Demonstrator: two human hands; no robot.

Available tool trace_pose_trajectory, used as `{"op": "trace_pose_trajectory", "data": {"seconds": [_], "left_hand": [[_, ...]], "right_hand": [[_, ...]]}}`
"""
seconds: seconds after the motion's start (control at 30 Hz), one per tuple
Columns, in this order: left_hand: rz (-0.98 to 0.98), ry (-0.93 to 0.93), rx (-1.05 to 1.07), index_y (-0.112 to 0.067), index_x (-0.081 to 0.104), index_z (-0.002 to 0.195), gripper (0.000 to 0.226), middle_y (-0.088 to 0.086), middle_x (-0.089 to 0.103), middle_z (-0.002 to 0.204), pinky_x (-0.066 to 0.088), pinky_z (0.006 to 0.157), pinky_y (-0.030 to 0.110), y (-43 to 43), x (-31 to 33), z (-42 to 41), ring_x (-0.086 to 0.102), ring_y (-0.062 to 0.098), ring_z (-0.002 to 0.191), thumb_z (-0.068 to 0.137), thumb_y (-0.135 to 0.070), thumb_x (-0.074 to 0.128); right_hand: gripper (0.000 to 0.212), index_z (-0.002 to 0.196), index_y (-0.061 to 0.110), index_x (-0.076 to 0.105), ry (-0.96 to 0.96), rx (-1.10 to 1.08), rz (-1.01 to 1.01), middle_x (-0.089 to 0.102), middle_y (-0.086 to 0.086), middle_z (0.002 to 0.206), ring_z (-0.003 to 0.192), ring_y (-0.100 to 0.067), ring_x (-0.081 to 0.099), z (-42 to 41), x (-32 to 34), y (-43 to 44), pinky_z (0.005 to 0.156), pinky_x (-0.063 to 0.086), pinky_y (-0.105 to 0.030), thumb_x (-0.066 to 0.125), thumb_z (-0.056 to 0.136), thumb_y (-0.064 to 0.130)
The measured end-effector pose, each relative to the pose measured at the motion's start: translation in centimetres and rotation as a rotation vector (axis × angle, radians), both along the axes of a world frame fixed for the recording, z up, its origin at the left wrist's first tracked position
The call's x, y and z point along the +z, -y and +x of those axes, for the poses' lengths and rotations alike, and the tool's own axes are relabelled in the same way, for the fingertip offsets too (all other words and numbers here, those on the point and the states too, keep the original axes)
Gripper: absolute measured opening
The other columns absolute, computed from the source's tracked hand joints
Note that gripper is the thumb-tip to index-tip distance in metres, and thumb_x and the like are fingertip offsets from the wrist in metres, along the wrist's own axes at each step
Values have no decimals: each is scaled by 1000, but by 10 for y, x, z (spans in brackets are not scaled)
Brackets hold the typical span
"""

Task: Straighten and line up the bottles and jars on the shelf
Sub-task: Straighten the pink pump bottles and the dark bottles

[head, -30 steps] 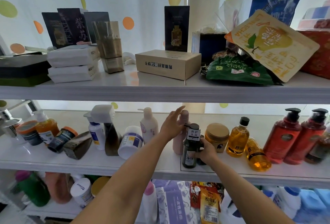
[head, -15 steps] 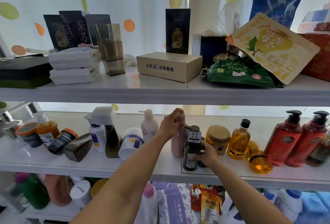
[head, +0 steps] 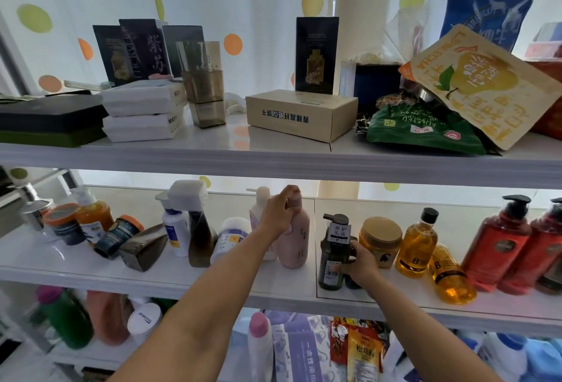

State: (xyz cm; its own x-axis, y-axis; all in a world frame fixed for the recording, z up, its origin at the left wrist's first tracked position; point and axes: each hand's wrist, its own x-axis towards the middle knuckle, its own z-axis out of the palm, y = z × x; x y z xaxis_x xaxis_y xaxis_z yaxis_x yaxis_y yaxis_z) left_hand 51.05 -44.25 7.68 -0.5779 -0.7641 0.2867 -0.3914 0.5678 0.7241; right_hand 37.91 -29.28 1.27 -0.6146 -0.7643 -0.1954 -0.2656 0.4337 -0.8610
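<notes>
I see the left hand [head: 278, 209] gripping the top of the upright pink bottle [head: 295, 241] mid-shelf [head: 273, 287]. Right hand [head: 360, 263] wraps the dark bottle [head: 333, 255] just right of it.

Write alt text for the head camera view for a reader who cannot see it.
A person's left hand grips the top of a pink bottle while the right hand holds a dark green pump bottle on the middle shelf. Upright and tipped bottles and jars crowd both sides; boxes and snack bags fill the shelf above.
</notes>
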Motion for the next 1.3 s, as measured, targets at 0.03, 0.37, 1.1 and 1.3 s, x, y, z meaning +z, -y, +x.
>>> {"op": "trace_pose_trajectory", "data": {"seconds": [0.03,0.37,1.1,1.3], "left_hand": [[1,-1,-5,-13,50,121,35,14,62,114,46,82,29,1,0,-1,58,25,98,89,-3,57],[-41,-32,-5,-14,55,119,38,15,56,114,49,80,25,8,-3,0,55,19,91,84,-2,63],[-10,31,-61,-11,48,131,46,19,36,127,39,90,21,20,1,-12,48,23,106,88,4,52],[-67,37,-56,-19,47,133,51,13,32,134,45,101,32,12,-2,-5,50,29,116,86,-7,62]], "right_hand": [[47,113,9,53,2,-2,-1,60,-10,123,121,-30,52,0,0,1,101,45,-46,73,73,-4],[52,119,7,51,15,-4,-25,59,-12,127,123,-32,52,-2,0,9,100,45,-45,72,73,-6],[49,120,6,52,-51,-28,-63,62,-16,123,118,-34,56,-23,-11,48,99,47,-48,69,76,-7],[56,127,6,44,-134,-38,-55,61,-16,124,113,-33,57,-14,-7,39,92,51,-42,71,78,1]]}}
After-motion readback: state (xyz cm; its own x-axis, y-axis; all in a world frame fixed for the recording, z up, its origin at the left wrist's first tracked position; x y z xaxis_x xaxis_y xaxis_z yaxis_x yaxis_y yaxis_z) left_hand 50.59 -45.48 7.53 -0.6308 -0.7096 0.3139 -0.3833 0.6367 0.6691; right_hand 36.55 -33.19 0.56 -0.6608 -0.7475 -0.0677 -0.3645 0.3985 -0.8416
